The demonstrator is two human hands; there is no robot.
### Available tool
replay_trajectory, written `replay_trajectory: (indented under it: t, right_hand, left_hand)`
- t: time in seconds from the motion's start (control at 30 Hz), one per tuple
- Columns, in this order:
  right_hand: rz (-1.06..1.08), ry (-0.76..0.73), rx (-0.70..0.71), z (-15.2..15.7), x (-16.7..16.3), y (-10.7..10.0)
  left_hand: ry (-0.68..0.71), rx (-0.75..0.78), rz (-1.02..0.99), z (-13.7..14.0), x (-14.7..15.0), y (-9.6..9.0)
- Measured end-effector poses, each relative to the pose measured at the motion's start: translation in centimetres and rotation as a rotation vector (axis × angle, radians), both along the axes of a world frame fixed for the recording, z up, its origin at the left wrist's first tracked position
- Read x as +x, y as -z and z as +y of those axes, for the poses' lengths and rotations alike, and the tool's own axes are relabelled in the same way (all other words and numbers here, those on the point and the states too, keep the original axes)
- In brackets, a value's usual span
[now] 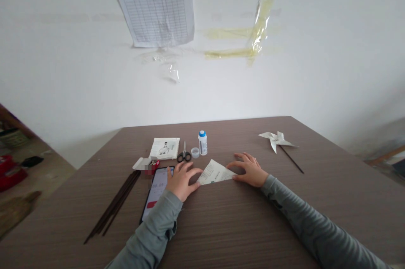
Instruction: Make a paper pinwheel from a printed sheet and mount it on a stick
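Note:
A printed sheet of paper, folded into a triangle, lies on the table with its peak pointing away from me. My left hand has thumb and forefinger on the left corner of the triangle, its other fingers spread over the edge of a phone. At the opposite corner, my right hand grips the paper between thumb and forefinger, with the remaining fingers loosely curled. Just beyond the paper stand a white glue bottle with a blue top and a small clear cap.
Black-handled scissors lie beside a stack of paper squares. Several dark thin sticks rest left of the phone, near a red item, partly blurred. A paper pinwheel on a stick lies at right. A white wall backs the table.

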State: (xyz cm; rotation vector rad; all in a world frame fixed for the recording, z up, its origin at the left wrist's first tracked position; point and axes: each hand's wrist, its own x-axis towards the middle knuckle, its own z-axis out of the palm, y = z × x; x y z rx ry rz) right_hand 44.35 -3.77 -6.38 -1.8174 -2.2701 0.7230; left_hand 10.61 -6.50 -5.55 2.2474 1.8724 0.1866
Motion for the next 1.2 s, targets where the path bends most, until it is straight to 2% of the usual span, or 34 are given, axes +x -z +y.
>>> replay_trajectory:
  t: [0.23,0.6,0.8,0.93,1.07,1.2]
  right_hand:
    - [0.020,-0.032,0.015,0.2,0.7,0.1]
    - [0.041,-0.096,0.033,1.5,2.7,1.5]
    - [0.019,-0.097,0.026,1.4,2.8,1.6]
    - [0.037,-0.051,0.033,1.1,1.9,1.3]
    - [0.044,0.048,0.117,0.2,-0.2,1.6]
    - [0.049,-0.001,0.229,-0.9,-2.7,2.4]
  left_hand:
    - [0.027,-0.027,0.022,-0.6,-1.6,-0.7]
    - [0.048,-0.067,0.015,-0.3,-2.0,-0.4]
    - [0.045,-0.055,0.018,-0.3,-1.9,-0.5]
    - [0.018,-0.037,0.027,-0.7,-1.0,-0.9]
    - [0.002,-0.026,0.017,-1.3,0.7,-1.2]
    - [-0.017,0.055,-0.031,-1.7,2.6,-0.5]
